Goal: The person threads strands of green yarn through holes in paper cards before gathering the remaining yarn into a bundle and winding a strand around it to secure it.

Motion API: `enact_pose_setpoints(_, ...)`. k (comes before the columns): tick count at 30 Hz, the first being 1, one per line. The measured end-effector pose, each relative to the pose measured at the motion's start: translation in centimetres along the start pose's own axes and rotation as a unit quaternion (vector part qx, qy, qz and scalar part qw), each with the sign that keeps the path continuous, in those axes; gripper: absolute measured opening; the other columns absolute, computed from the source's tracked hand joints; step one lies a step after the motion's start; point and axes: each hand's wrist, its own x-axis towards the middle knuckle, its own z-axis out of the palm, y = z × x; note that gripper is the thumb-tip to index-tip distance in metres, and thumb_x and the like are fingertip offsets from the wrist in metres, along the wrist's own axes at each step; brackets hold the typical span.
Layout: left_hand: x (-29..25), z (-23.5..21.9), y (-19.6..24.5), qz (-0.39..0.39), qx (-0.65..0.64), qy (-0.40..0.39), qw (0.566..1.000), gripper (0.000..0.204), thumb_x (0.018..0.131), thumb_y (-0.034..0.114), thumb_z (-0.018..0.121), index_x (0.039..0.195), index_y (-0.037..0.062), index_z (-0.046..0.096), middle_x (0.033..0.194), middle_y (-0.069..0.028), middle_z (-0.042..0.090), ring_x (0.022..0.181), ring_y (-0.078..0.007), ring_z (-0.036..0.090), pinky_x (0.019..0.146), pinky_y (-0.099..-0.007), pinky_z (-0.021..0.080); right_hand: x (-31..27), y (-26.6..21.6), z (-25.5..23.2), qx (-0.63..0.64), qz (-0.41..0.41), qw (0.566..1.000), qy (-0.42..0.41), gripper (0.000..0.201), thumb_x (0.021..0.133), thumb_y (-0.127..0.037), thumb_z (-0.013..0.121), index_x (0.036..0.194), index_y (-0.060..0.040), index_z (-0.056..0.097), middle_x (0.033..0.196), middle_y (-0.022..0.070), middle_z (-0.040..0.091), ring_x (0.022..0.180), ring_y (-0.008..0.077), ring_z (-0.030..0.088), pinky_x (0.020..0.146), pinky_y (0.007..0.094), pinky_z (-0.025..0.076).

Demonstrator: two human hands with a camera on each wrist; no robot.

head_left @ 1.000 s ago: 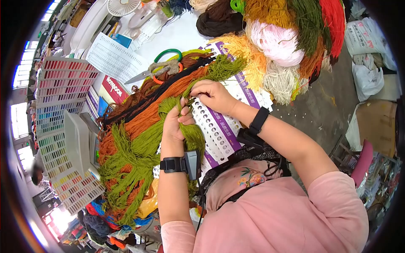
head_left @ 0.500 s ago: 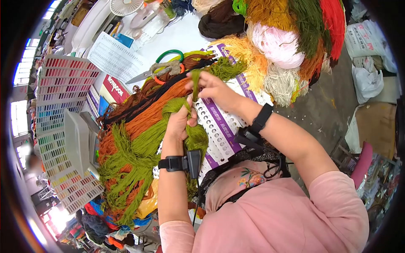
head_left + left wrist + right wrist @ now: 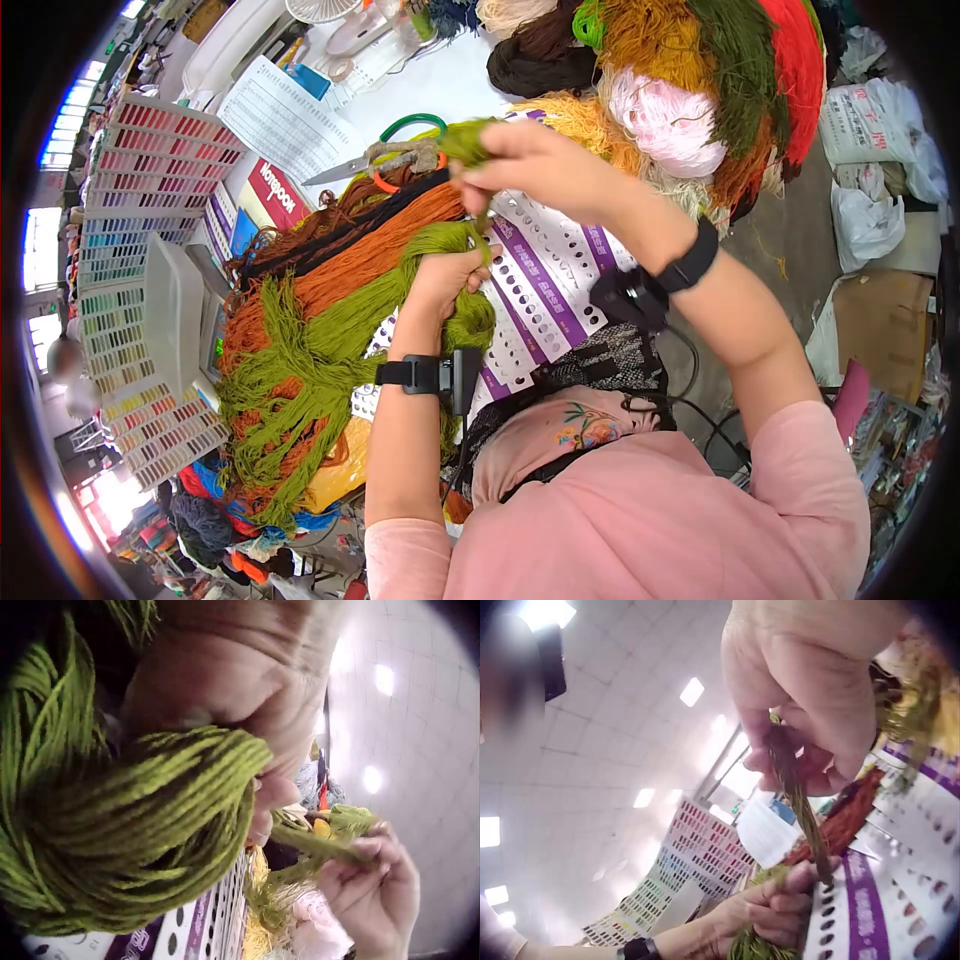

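A big hank of olive-green yarn (image 3: 340, 325) lies across the table, its looped end bunched at my left hand (image 3: 440, 285). In the left wrist view the thick loop of yarn (image 3: 142, 832) bulges beside the left palm, and curled fingers grip it. Higher and further right, my right hand (image 3: 550, 170) pinches a narrow length of the same yarn. That length runs taut and twisted (image 3: 791, 780) between both hands in the right wrist view. A loose green tuft (image 3: 465, 142) sticks out past the right fingers.
Orange yarn (image 3: 385, 235) and black yarn lie beside the green. Scissors (image 3: 400, 160) rest on top of them. Punched cards with purple bands (image 3: 540, 270) are under the hands. Colour charts (image 3: 165, 230) stand left; hanks in several colours, one pale pink (image 3: 665, 120), are heaped at the back right.
My right hand has drawn the green strand up and away from the left hand, lifting it off the pile. The left hand keeps its hold on the hank and has shifted slightly right.
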Motion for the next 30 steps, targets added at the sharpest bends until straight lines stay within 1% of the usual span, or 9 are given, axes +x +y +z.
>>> enact_pose_setpoints(4, 1.0, 0.6, -0.5, -0.025, 0.028, 0.085, 0.996, 0.014, 0.078, 0.009, 0.052, 0.088, 0.0009, 0.057, 0.060, -0.0033, 0.051, 0.043, -0.0064, 0.039, 0.038, -0.0187, 0.030, 4.9, -0.3, -2.4, -0.108, -0.005, 0.994, 0.014, 0.017, 0.078, -0.017, 0.050, 0.088, -0.0040, 0.057, 0.077, 0.0034, 0.060, 0.066, 0.0110, 0.053, 0.060, 0.0266, 0.042)
enact_pose_setpoints(5, 1.0, 0.7, -0.5, -0.031, 0.013, 0.105, 0.994, 0.013, 0.077, 0.009, 0.052, 0.086, 0.0024, 0.058, 0.060, -0.0046, 0.052, 0.043, -0.0072, 0.039, 0.039, -0.0194, 0.031, 6.0, 0.1, -4.3, -0.434, -0.031, 0.895, 0.095, 0.018, 0.075, -0.017, 0.052, 0.087, -0.0051, 0.058, 0.075, 0.0074, 0.058, 0.066, 0.0144, 0.053, 0.059, 0.0282, 0.042)
enact_pose_setpoints(7, 0.8, 0.8, 0.0, -0.038, 0.001, 0.109, 0.993, 0.015, 0.079, 0.011, 0.047, 0.084, 0.0023, 0.058, 0.058, -0.0040, 0.049, 0.044, -0.0074, 0.039, 0.040, -0.0198, 0.032, 5.4, 1.5, -5.1, -0.674, -0.036, 0.694, 0.248, 0.015, 0.072, -0.015, 0.054, 0.083, -0.0051, 0.059, 0.070, 0.0100, 0.054, 0.064, 0.0174, 0.053, 0.058, 0.0283, 0.042)
enact_pose_setpoints(9, 0.8, 0.4, 0.2, -0.047, -0.029, 0.099, 0.994, 0.014, 0.079, 0.011, 0.047, 0.084, 0.0028, 0.058, 0.057, -0.0023, 0.047, 0.044, -0.0066, 0.038, 0.040, -0.0190, 0.031, 4.1, 2.9, -4.2, -0.520, -0.142, 0.791, 0.288, 0.011, 0.070, -0.010, 0.052, 0.077, -0.0030, 0.057, 0.069, 0.0090, 0.051, 0.064, 0.0154, 0.053, 0.059, 0.0274, 0.043)
enact_pose_setpoints(11, 1.1, -0.4, 0.1, -0.065, -0.082, 0.064, 0.992, 0.012, 0.080, 0.011, 0.048, 0.085, 0.0040, 0.056, 0.057, -0.0006, 0.045, 0.043, -0.0056, 0.037, 0.039, -0.0177, 0.030, 2.5, 6.5, -1.4, -0.134, -0.112, 0.972, 0.155, 0.011, 0.068, 0.000, 0.045, 0.071, -0.0007, 0.055, 0.070, 0.0038, 0.053, 0.066, 0.0116, 0.052, 0.062, 0.0243, 0.043)
enact_pose_setpoints(12, 1.2, -0.7, 0.2, -0.073, -0.105, 0.045, 0.991, 0.011, 0.081, 0.012, 0.048, 0.085, 0.0045, 0.056, 0.056, 0.0003, 0.044, 0.043, -0.0051, 0.036, 0.039, -0.0171, 0.029, 1.7, 9.4, 0.0, -0.101, -0.060, 0.985, 0.123, 0.012, 0.068, 0.001, 0.043, 0.070, -0.0002, 0.055, 0.072, 0.0037, 0.054, 0.066, 0.0125, 0.052, 0.063, 0.0247, 0.043)
enact_pose_setpoints(14, 1.0, -1.3, 0.2, -0.074, -0.165, 0.009, 0.983, 0.010, 0.081, 0.014, 0.049, 0.086, 0.0059, 0.054, 0.057, 0.0017, 0.044, 0.043, -0.0039, 0.035, 0.039, -0.0161, 0.028, 0.3, 11.7, 1.1, 0.037, -0.009, 0.995, 0.091, 0.014, 0.068, 0.003, 0.042, 0.070, 0.0012, 0.055, 0.078, 0.0060, 0.054, 0.067, 0.0136, 0.052, 0.067, 0.0249, 0.042)
enact_pose_setpoints(23, 0.4, -3.6, -1.2, -0.047, -0.428, -0.157, 0.889, 0.014, 0.084, 0.019, 0.048, 0.084, 0.0058, 0.052, 0.059, 0.0038, 0.048, 0.040, -0.0008, 0.036, 0.038, -0.0146, 0.028, 0.3, 11.8, 0.9, -0.174, -0.064, 0.981, 0.049, 0.013, 0.068, -0.007, 0.054, 0.078, -0.0029, 0.061, 0.078, 0.0068, 0.053, 0.078, 0.0176, 0.052, 0.071, 0.0265, 0.040)
enact_pose_setpoints(30, -0.5, -1.6, 0.5, -0.066, -0.324, -0.048, 0.943, 0.014, 0.079, 0.013, 0.057, 0.088, 0.0042, 0.053, 0.063, 0.0004, 0.052, 0.041, -0.0017, 0.039, 0.037, -0.0129, 0.031, 0.7, 12.2, 1.2, -0.292, -0.125, 0.944, 0.088, 0.009, 0.067, -0.012, 0.060, 0.073, -0.0052, 0.059, 0.075, 0.0055, 0.055, 0.070, 0.0186, 0.055, 0.063, 0.0292, 0.042)
